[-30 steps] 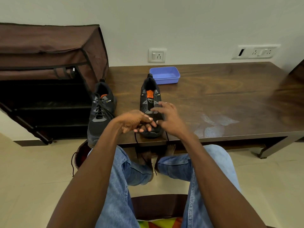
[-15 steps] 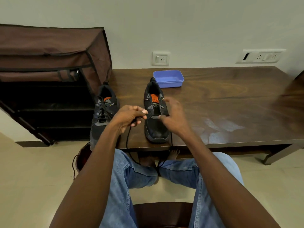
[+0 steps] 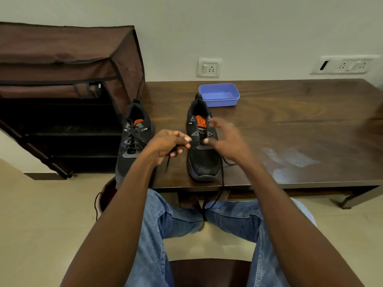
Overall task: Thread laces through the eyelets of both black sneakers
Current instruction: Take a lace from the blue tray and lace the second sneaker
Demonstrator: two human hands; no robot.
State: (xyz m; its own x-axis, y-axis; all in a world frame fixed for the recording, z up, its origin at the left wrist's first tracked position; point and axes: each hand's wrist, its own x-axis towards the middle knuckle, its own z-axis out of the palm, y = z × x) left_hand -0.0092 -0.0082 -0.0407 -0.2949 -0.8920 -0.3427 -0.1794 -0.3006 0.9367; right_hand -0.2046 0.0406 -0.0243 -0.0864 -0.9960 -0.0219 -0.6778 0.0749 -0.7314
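Two black sneakers with orange tongues stand on the dark wooden table, toes toward me. The left sneaker is laced and overhangs the table's left front corner. The right sneaker has a black lace through its lowest eyelets; one end trails over the table edge to my knees. My left hand pinches the other lace end just left of this shoe. My right hand hovers over the shoe's right side, thumb and finger at the lace near the eyelets, other fingers spread and blurred.
A blue plastic box sits behind the right sneaker near the wall. A brown fabric shoe rack stands left of the table. My jeans-clad knees are under the front edge. A brown shoe lies on the floor.
My hands rose from the sneaker's toe toward its eyelets. The left hand pulled its lace end out to the left, and the right hand moved up over the shoe's right side.
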